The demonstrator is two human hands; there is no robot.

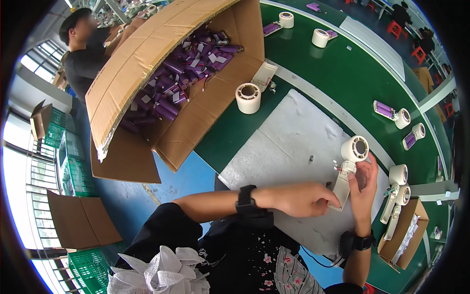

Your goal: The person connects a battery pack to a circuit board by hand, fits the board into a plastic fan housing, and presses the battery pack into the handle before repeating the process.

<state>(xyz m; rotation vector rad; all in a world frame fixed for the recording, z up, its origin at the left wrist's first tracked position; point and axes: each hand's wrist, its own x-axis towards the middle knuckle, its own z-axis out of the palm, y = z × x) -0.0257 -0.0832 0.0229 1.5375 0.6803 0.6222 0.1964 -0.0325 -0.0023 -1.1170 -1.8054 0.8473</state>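
Note:
A white handheld fan housing (340, 190), with a round head and an open handle, lies tilted over the pale foam pad (289, 125). My right hand (364, 186) grips its handle from the right side, thumb on the near face and fingers behind. My left hand (309, 200) has curled fingers, with the fingertips pressed at the handle's lower end. Whether a small part sits under those fingertips is hidden. Short wires and a small white connector (336, 165) stick out where the handle meets the head. A small dark part (311, 159) lies on the pad.
A tilted cardboard box (196, 117) of purple battery cells (171, 83) stands left. Another fan housing (248, 98) sits beside it. Several housings, some with purple cells, lie along the green conveyor (303, 59). A small carton (409, 235) stands right. A person (83, 54) works behind the box.

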